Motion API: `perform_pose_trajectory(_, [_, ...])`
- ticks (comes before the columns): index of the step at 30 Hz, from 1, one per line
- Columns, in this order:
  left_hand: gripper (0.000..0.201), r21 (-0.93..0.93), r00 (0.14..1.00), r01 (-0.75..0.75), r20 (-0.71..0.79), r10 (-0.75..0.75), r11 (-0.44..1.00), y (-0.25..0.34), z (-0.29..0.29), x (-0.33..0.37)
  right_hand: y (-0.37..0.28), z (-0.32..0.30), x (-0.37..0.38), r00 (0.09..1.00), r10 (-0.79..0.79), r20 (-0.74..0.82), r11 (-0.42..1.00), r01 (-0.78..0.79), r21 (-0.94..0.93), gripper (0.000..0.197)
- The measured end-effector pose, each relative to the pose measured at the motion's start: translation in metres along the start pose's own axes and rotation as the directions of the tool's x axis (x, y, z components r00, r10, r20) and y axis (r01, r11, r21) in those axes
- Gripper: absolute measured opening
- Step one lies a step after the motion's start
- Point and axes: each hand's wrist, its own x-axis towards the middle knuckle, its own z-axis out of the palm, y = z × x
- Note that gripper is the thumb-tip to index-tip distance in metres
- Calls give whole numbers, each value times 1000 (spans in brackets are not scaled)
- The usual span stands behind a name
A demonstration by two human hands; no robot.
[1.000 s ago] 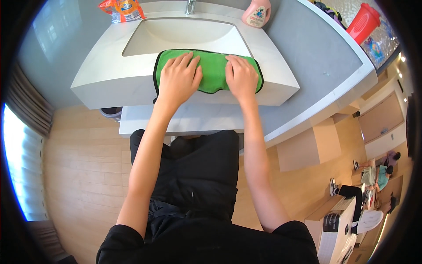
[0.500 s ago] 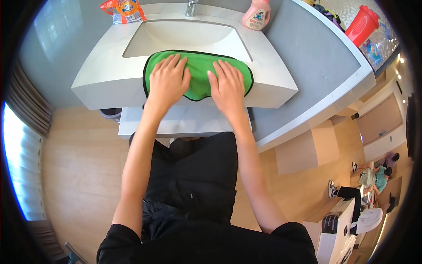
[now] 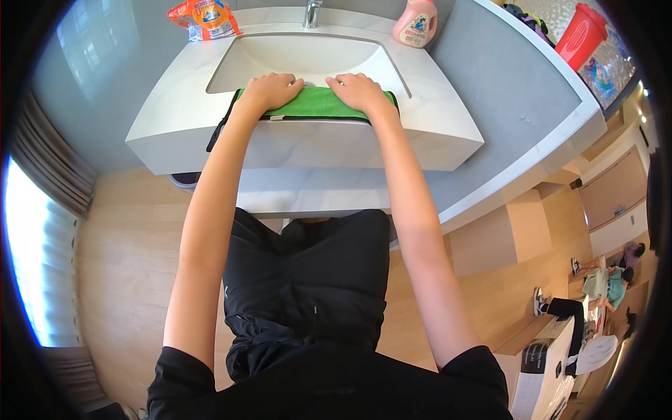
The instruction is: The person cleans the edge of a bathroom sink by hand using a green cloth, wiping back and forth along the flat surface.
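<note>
A green cleaning cloth [image 3: 315, 105] with black edging lies over the front rim of the white sink [image 3: 301, 57]. One dark-edged corner hangs down the counter's front at the left. My left hand [image 3: 271, 91] is closed on the cloth's left part, its fingers bent over toward the basin. On the right part, my right hand [image 3: 358, 91] is closed in the same way, thumb turned inward. Between the two thumbs the green fabric shows. The fingertips of both hands are partly hidden behind the knuckles.
A chrome faucet [image 3: 312, 14] stands behind the basin. An orange detergent bag [image 3: 210, 21] sits at the back left, a pink bottle [image 3: 416, 24] at the back right. Beside the counter runs a grey partition [image 3: 504, 91] bearing a red container [image 3: 582, 35]. Several people are far right.
Both hands have moved forward toward the basin and their flat fingers have curled. The cloth's far edge no longer shows as a spread outline, and its near edge has drawn up the counter front.
</note>
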Motion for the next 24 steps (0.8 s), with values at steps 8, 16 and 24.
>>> perform_pose_trajectory(8, [40, -64, 986, -82, -152, 72, 995, 2, 7, -29, 3, -6, -18, 999, 7, -49, 981, 3, 193, 36])
perform_pose_trajectory(16, [26, -17, 868, -188, -470, 158, 982, 10, 11, -57, -12, -7, -50, 954, -63, -293, 973, 124, 194, 22])
perform_pose_trajectory(24, [37, 54, 662, -306, -705, 253, 951, 28, 35, -128, -20, 30, -115, 729, -281, -624, 946, 320, -52, 27])
